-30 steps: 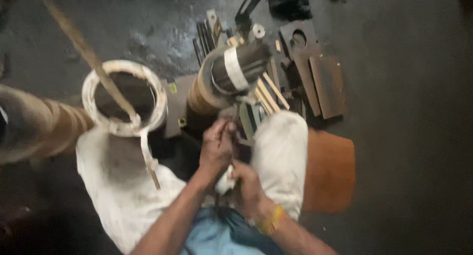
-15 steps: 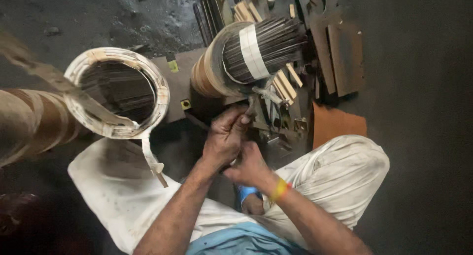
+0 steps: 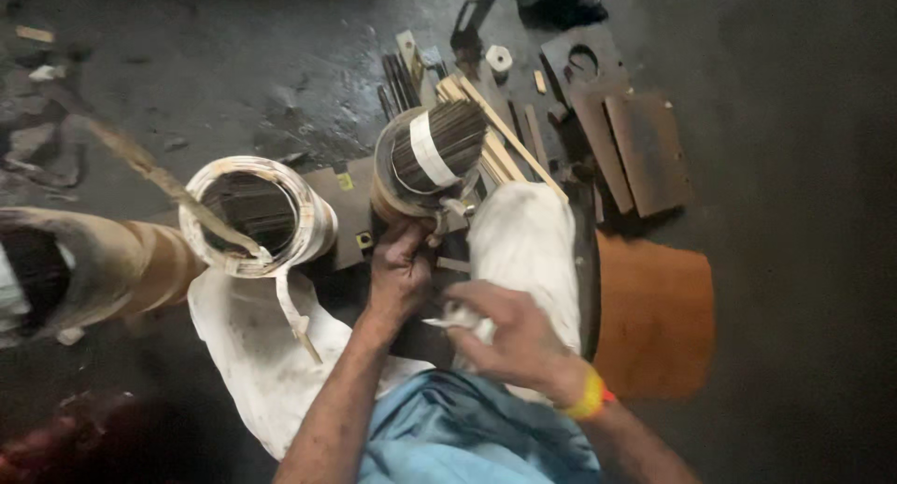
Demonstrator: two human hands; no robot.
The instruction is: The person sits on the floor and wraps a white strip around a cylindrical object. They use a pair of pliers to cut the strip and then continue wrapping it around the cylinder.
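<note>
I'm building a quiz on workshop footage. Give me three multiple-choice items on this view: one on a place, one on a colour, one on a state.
1. Where is the left hand?
A. at the base of the banded rod bundle
B. on the orange board
C. inside the white ring

2. What colour is the wristband on the right hand?
A. green
B. yellow and orange
C. black

3. How does the white-rimmed ring stand?
A. crushed flat
B. capped with a lid
C. open, its dark inside showing

Answers: 1 A, the fingers rest just under the bundle. 2 B, a bright yellow band edged in orange circles the wrist. 3 C, its dark interior is visible.
</note>
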